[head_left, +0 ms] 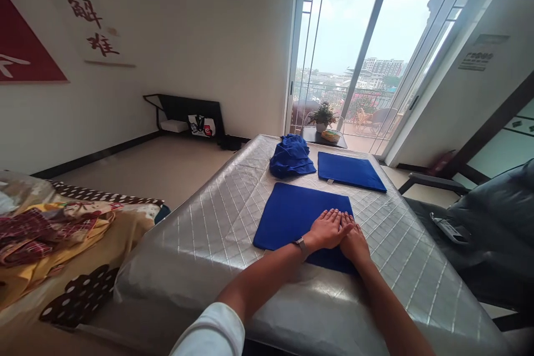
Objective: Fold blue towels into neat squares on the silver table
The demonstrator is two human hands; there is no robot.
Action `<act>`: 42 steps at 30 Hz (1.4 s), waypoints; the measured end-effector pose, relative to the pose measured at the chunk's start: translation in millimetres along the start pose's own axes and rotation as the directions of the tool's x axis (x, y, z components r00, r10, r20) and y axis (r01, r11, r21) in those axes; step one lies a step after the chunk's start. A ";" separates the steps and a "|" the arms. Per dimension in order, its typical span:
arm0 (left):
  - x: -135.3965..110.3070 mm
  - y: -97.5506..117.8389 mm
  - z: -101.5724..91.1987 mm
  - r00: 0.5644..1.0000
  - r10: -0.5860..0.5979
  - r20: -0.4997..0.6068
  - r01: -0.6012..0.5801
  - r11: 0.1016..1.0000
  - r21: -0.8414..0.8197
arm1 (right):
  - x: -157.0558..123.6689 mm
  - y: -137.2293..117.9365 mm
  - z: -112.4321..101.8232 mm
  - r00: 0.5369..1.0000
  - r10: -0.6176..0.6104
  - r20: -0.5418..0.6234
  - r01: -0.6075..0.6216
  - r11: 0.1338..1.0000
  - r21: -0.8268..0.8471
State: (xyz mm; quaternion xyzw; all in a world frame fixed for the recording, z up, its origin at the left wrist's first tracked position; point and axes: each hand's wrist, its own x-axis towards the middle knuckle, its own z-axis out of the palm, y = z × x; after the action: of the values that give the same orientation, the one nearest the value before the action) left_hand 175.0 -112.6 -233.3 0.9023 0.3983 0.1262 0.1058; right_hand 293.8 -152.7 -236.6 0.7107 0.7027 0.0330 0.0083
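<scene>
My left hand (327,230) lies flat, fingers stretched out, on the right part of a flat blue cloth (287,214). Beside it, my right hand (352,239) is also laid flat on the same cloth near its right edge, the two hands touching. Nothing is gripped in either one. A second blue cloth (350,169), squared and flat with a small white tag at its near edge, rests farther back. To its left sits a crumpled heap of blue cloth (292,157). All of these are on a bed-like surface with a silvery quilted cover (217,222).
A black armchair (492,233) stands close on the right, with a grey device (450,229) on its seat. Bedding and clothes (54,228) are piled at left. Beyond the far end are a potted plant (322,115) on a small table and a glass sliding door (337,33).
</scene>
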 end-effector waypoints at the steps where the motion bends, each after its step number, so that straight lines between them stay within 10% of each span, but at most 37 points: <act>1: -3.1 -2.9 0.2 1.000 -0.006 0.010 0.007 1.000 -0.009 | 0.0 -0.4 -0.8 1.000 0.002 0.001 -0.002 1.000 0.002; 12: -103.6 -120.5 -50.5 0.935 -0.352 -0.042 0.355 0.929 0.107 | 5.6 -1.3 4.9 0.998 0.057 -0.011 -0.056 0.997 0.050; 17: -129.5 -142.0 -54.0 0.909 -0.404 -0.102 0.414 0.902 0.124 | 6.5 -4.1 4.2 0.997 0.066 -0.036 -0.066 0.998 0.015; 33: -129.5 -121.9 -62.8 0.907 -0.372 -0.198 0.412 0.882 0.230 | -59.8 2.9 22.6 0.999 0.033 -0.008 -0.033 0.997 0.072; 42: -75.2 -10.5 -34.5 0.997 0.064 -0.031 -0.061 0.994 0.095 | -60.8 0.8 16.0 1.000 0.018 -0.015 -0.016 0.997 0.080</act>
State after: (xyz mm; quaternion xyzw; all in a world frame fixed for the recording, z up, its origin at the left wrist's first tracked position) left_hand 108.0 -158.6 -214.5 0.9161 0.3769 0.1258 0.0526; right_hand 294.9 -213.0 -254.7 0.7161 0.6974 0.0108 -0.0259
